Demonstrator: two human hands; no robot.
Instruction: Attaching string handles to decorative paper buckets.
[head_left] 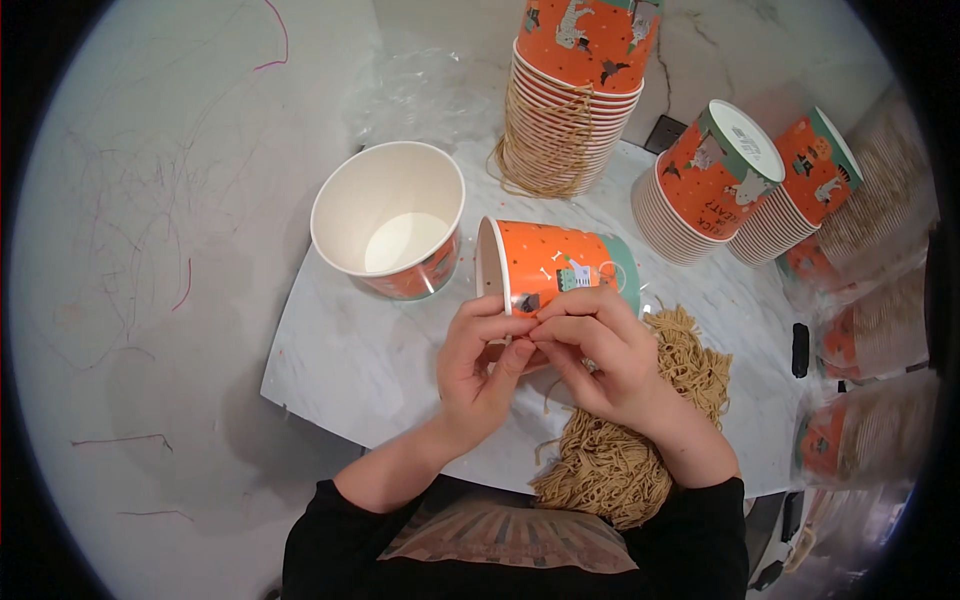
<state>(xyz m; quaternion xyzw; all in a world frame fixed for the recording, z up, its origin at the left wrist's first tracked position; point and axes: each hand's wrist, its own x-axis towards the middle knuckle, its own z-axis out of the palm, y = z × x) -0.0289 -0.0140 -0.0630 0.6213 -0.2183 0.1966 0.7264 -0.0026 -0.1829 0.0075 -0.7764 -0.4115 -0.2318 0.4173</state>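
Observation:
An orange paper bucket [545,262] with a white rim and green base lies on its side before me, its mouth facing left. My left hand [482,360] and my right hand [597,352] meet at its near side, thumbs and forefingers pinched together. Whatever sits between the fingertips is too small or hidden to make out. A heap of tan cord pieces [610,460] lies beside and under my right forearm, with a loose strand near the right hand. Left of the lying bucket, an upright bucket [388,205] shows its white inside.
A tall stack of buckets [585,60] with tan cords hanging on it rises at the back. Two upside-down stacks [722,175] [800,180] stand to the right, with plastic-wrapped stacks [870,340] along the right edge. Crumpled clear plastic [415,95] lies at the back left.

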